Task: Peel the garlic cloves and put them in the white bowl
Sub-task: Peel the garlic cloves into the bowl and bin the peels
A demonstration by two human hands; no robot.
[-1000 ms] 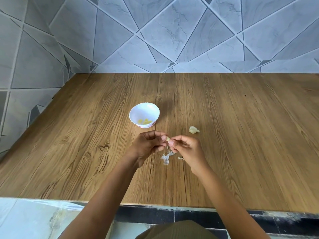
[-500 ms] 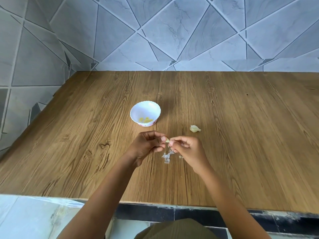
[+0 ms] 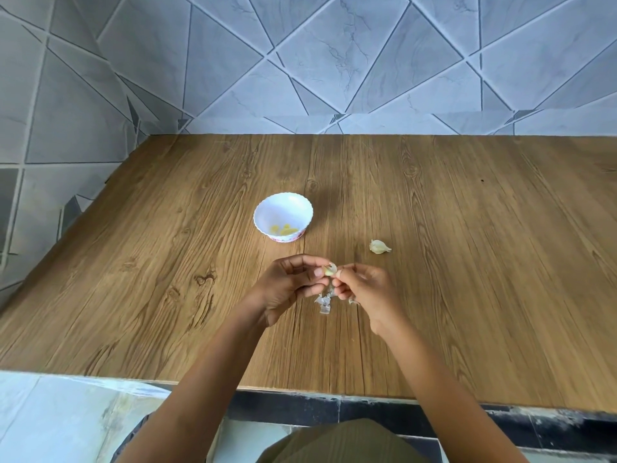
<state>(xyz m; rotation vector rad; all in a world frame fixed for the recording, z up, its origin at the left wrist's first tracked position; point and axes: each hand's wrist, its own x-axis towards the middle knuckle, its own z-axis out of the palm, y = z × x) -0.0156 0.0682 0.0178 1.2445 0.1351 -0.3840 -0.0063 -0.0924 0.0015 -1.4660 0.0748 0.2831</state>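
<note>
A small pale garlic clove (image 3: 329, 271) is pinched between the fingertips of my left hand (image 3: 289, 285) and my right hand (image 3: 364, 289), just above the wooden table. The white bowl (image 3: 263, 212) with a scalloped rim stands beyond my left hand and holds a few yellowish peeled cloves (image 3: 283, 230). One unpeeled clove (image 3: 379, 246) lies on the table to the right of the bowl, apart from both hands. Thin scraps of garlic skin (image 3: 323, 303) lie on the table under my fingers.
The wooden table (image 3: 467, 262) reaches back to a grey tiled wall (image 3: 334, 61) and to a tiled wall on the left. Its front edge runs just below my forearms, with a dark ledge beneath it.
My hands have stayed together on the clove with only small finger movements. More of the clove shows between my fingertips now.
</note>
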